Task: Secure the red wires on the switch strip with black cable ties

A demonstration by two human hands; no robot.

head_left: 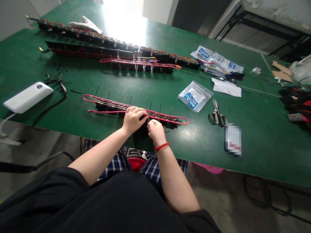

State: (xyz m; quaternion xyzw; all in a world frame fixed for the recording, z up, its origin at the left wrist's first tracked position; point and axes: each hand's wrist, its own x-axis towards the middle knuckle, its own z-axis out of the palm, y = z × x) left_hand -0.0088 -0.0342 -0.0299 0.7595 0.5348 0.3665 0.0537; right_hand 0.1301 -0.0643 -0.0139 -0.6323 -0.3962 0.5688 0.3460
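The right hand's fingers [152,124] are curled closed just at the strip's near edge; whether they pinch anything is hidden. The left hand [134,119] lies on the strip, its fingers bent over the red cable; whether they grip or merely steady cannot be told.

Between and beneath them, the black strip [109,106] lies on the surface [257,129], running from ten o'clock to three. Red cable [85,97] already runs along it, looped past both ends — that part looks done. Thin black tails [160,107] stand up along it, uncut, so trimming seems left. A loose red lead [104,112] points towards nine o'clock, apparently unfinished too.

Farther out, scissors [217,116] lie unused at three o'clock, a clear packet [194,97] at two, black scraps [57,80] at ten. At twelve, a similar looped strip [145,67] shows no upright tails that can be made out — seemingly further along. Longer strips [82,48] lie towards eleven.
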